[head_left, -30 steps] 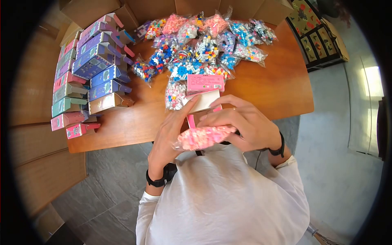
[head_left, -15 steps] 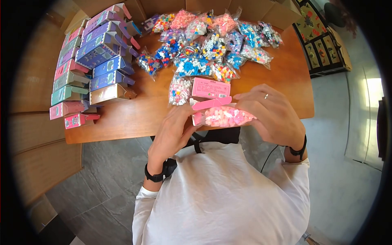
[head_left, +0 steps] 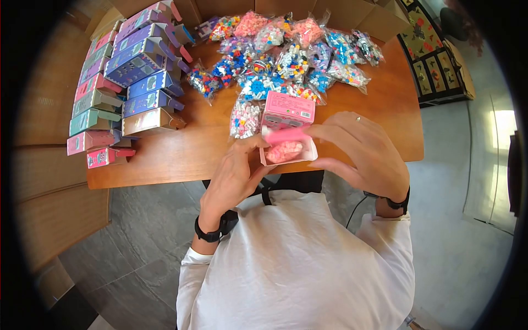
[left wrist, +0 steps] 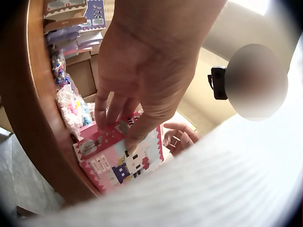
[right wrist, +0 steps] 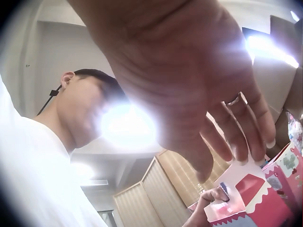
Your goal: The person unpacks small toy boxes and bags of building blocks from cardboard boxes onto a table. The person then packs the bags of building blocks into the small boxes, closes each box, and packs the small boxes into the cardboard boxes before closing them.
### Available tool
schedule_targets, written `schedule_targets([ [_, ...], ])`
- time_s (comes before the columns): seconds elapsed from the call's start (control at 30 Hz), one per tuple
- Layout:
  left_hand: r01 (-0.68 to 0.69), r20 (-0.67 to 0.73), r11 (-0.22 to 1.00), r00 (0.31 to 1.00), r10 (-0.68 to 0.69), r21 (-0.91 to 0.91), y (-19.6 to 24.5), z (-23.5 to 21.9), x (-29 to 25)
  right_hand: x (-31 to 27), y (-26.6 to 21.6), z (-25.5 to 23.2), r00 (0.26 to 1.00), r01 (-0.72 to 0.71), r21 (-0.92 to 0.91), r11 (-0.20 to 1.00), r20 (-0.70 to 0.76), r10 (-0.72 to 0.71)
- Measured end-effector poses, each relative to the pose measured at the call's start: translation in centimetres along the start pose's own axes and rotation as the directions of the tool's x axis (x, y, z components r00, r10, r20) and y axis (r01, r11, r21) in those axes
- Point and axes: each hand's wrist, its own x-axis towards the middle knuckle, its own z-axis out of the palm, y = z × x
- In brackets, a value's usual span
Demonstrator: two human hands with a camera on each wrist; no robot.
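Observation:
A pink cardboard box (head_left: pixel 312 150) is open at the top near the table's front edge, and a bag of small pink pieces (head_left: pixel 285 153) lies inside it. My left hand (head_left: pixel 234 170) grips the box from its left side; in the left wrist view the thumb lies across the printed face and the fingers go over the other edge. At the right of the box, my right hand (head_left: pixel 368 154) has its fingers extended, fingertips close to the pink flap (head_left: pixel 287 136). The flap is blurred. In the right wrist view nothing lies in the right palm.
Another pink box (head_left: pixel 290 107) stands just behind. Clear bags of coloured pieces (head_left: pixel 291 63) crowd the back of the wooden table (head_left: pixel 165 165), with one bag (head_left: pixel 246 118) near the left hand. Stacked boxes with raised flaps (head_left: pixel 135 63) line the left side. Cardboard walls (head_left: pixel 220 8) rise behind.
The bag of pink pieces went from hanging in front of the box, by the right hand, down into the box. The right hand moved right and let go of it. The left hand kept the box.

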Motion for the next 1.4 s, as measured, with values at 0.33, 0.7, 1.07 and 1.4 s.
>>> schedule_targets([
  [0.33,-0.072,-0.060,0.997,0.996,0.071,-0.025,0.6,-0.4,1.0,-2.1,0.8,6.2,0.869,-0.276,0.457,0.846,-0.256,0.422],
  [0.7,-0.085,-0.121,0.988,0.990,0.069,-0.132,1.0,-0.2,1.4,-3.4,2.0,9.6,0.910,-0.044,0.458,0.888,-0.348,0.225],
  [1.07,-0.086,-0.167,0.972,0.985,0.049,-0.219,0.8,-0.2,1.0,-3.5,2.1,9.8,0.906,-0.042,0.234,0.971,-0.401,0.136],
  [1.4,-0.212,-0.187,0.976,0.958,0.216,0.043,1.5,-0.9,1.0,-4.0,2.2,9.2,0.927,0.010,-0.046,0.999,-0.374,-0.026],
])
